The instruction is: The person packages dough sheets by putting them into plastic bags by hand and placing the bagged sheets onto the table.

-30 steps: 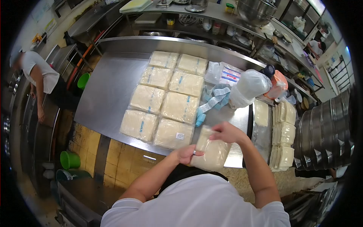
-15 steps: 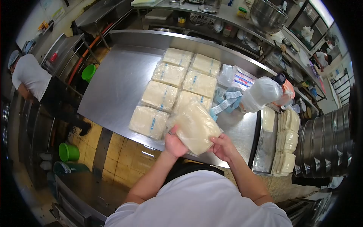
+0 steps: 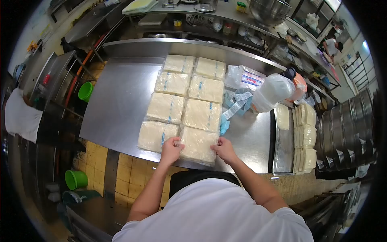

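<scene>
A plastic-wrapped packet of pale dough sheets (image 3: 198, 147) lies at the near end of the right column, close to the table's front edge. My left hand (image 3: 172, 151) is closed on its left edge, fingertips pinching the wrap. On the opposite side, my right hand (image 3: 224, 149) pinches the packet's right edge. Several similar packets are laid out in two columns; one (image 3: 202, 114) sits just beyond, and another (image 3: 158, 136) is beside my left hand. Blue printing shows on many of the wraps. Light blue printed strips (image 3: 238, 103) lie crumpled to the right.
The steel table (image 3: 117, 97) has a raised back edge. At right are a white plastic bag (image 3: 274, 92), a printed packet (image 3: 252, 78), a metal tray (image 3: 284, 151) with stacked dough sheets (image 3: 305, 137), and tall round metal containers (image 3: 346, 129). A co-worker (image 3: 24, 113) stands at left.
The packet, held tilted above the table before, now lies flat at the near end of the right column. Both hands have shifted to its side edges. The co-worker at left has moved nearer.
</scene>
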A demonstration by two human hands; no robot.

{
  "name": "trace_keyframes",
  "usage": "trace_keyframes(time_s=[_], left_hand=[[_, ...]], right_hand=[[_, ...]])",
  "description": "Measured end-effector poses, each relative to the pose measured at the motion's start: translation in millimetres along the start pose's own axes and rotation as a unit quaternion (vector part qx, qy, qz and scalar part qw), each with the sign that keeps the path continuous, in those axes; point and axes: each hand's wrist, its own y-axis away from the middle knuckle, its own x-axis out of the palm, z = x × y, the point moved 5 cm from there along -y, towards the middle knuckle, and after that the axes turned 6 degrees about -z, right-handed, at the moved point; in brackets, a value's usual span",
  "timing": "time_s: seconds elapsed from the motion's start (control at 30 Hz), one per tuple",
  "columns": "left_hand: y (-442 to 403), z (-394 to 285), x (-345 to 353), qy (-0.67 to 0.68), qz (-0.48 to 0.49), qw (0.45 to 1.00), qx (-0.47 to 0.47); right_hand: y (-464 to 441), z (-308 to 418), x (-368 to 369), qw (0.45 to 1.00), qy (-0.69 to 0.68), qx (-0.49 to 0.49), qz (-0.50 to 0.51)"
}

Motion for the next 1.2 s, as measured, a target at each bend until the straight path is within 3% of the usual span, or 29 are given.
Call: trace_keyframes(time_s=[0.13,0.23,0.37,0.4,0.5,0.57,0.6,0.73,0.83,0.87,0.97,1.0,1.1,1.2], left_hand=[[5,-38,-7,-0.155,0.022,0.987,0.029],[30,-97,-6,-0.322,-0.040,0.939,0.116],[59,-125,43,-0.341,0.037,0.848,0.404],[62,-120,58,-0.353,0.072,0.837,0.413],[60,-72,86,-0.422,0.078,0.798,0.422],[61,-77,91,-0.428,0.077,0.797,0.419],[63,-78,92,-0.428,0.075,0.799,0.415],[68,-80,100,-0.451,0.071,0.806,0.377],[70,-80,105,-0.451,0.060,0.817,0.354],[70,-79,107,-0.446,0.054,0.822,0.349],[70,-77,109,-0.445,0.045,0.826,0.342],[70,-77,108,-0.443,0.044,0.831,0.333],[71,-79,112,-0.418,0.030,0.861,0.287],[70,-97,127,-0.334,0.007,0.910,0.243]], right_hand=[[-2,3,-4,0.987,0.123,-0.070,-0.072],[13,26,-7,0.972,0.169,-0.108,-0.125],[16,47,-43,0.966,0.138,-0.150,-0.156],[13,53,-58,0.967,0.118,-0.159,-0.161],[7,115,-131,0.914,0.168,-0.267,-0.255],[20,187,-185,0.877,0.158,-0.334,-0.306],[19,212,-215,0.821,0.223,-0.389,-0.355],[-14,291,-305,0.752,0.283,-0.411,-0.431],[-74,287,-338,0.749,0.350,-0.373,-0.422],[-103,272,-343,0.723,0.422,-0.334,-0.432],[-102,271,-334,0.868,0.424,-0.133,-0.222],[-98,277,-332,0.837,0.441,-0.215,-0.241],[-88,291,-341,0.814,0.373,-0.325,-0.305],[-50,318,-368,0.770,0.168,-0.474,-0.392]])
